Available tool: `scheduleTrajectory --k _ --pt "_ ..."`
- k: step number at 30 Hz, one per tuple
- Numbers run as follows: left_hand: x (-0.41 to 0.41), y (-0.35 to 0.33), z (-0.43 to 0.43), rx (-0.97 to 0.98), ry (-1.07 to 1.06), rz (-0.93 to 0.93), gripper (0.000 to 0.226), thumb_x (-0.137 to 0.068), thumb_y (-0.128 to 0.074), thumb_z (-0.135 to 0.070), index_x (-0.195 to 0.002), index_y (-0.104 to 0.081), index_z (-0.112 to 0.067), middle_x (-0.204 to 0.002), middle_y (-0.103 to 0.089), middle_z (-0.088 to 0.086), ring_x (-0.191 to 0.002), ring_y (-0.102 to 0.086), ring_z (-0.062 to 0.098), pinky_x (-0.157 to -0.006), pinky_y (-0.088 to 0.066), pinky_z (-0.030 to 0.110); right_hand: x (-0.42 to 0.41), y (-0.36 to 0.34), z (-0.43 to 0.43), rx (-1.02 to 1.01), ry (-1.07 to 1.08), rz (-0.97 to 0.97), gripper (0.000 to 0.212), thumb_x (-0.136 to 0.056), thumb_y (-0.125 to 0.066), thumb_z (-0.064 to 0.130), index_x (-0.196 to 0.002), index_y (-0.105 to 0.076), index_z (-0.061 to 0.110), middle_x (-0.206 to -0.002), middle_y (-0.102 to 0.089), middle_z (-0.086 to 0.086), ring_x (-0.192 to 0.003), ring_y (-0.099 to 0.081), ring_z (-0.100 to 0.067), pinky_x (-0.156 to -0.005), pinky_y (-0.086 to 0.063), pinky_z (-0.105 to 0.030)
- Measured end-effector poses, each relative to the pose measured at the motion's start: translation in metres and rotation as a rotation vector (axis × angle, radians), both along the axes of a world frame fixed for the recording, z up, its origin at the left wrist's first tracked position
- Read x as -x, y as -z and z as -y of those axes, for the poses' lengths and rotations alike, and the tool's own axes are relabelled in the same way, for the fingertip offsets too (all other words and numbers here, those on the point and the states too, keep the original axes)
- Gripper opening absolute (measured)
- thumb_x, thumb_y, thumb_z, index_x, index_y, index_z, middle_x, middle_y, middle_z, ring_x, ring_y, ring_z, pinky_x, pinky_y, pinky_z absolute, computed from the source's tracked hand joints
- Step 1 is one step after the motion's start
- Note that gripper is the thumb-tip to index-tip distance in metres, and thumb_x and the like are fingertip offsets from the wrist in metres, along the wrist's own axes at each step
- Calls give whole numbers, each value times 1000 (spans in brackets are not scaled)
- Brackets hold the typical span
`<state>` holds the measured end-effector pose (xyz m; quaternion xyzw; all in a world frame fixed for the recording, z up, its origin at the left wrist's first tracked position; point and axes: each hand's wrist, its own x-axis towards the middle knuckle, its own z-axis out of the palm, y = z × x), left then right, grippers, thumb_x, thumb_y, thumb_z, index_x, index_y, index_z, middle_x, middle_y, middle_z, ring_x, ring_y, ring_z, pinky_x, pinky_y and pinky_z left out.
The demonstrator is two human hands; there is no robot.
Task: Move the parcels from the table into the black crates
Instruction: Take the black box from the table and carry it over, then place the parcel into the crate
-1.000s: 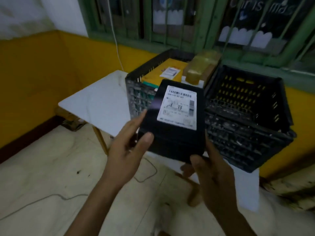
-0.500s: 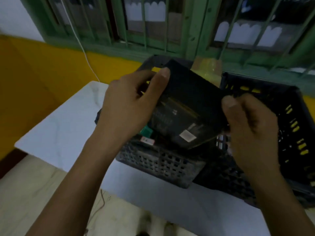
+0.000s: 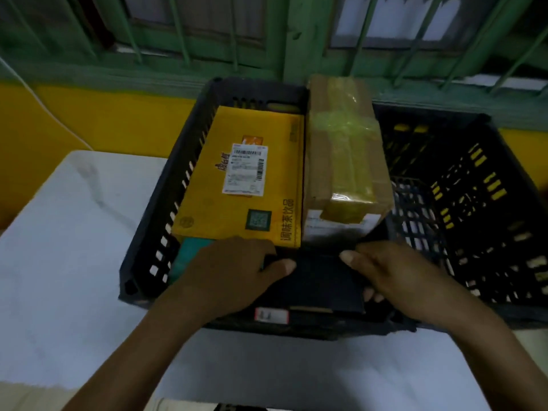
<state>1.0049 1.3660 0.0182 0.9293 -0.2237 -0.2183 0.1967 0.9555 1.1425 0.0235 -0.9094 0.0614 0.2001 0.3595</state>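
The white table [image 3: 74,232] carries two black crates. The right crate [image 3: 489,203] looks empty, and the left crate [image 3: 154,232] holds a yellow carton [image 3: 237,179] with a taped brown box [image 3: 341,149] beside it. The black parcel [image 3: 320,283], held up label-forward a second ago, now sits low in the left crate's near end, its label out of sight. The left hand [image 3: 225,271] and right hand [image 3: 400,277] still grip its sides, thumbs on top. This parcel looks nearly placed, and only letting go remains.

black parcel [image 3: 320,283] ends under left hand [image 3: 225,274] and right hand [image 3: 397,277], teal packet [image 3: 192,250] mostly covered, right crate [image 3: 474,203] cropped, label [image 3: 245,169] unreadable
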Motion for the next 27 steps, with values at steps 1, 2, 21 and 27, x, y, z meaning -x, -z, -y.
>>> scheduleTrajectory --k 1,2,21,27 --pt "-5 4 2 -69 50 25 46 -90 -40 -59 -92 -64 -21 -87 -62 -4 -82 -57 12 -72 -46 30 -3 3 -4 168 -59 26 41 -97 -41 46 -71 -55 18 -69 -65 -3 -67 -65 -15 -66 -51 -33" --pt "-11 9 6 -143 105 53 45 -91 -41 -60 -90 -64 -21 -88 -60 -4 -84 -55 11 -71 -43 29 -6 7 -8 353 -139 62 42 -99 -39 47 -69 -53 20 -77 -65 -1 -76 -64 -16 -67 -46 -31" --pt "-46 25 -4 -34 160 244 30 -91 -45 -56 -102 -67 -38 -97 -67 -12 -83 -62 12 -65 -50 28 10 15 -2 322 45 536 22 -90 -54 24 -98 -73 16 -93 -73 1 -81 -69 -18 -67 -57 -38" --pt "-24 0 25 360 132 368 39 -89 -36 -54 -106 -65 -36 -82 -59 -18 -66 -52 5 -58 -45 26 44 8 -7 258 248 708 27 -93 -52 28 -106 -72 15 -99 -71 4 -91 -66 -13 -79 -51 -28"
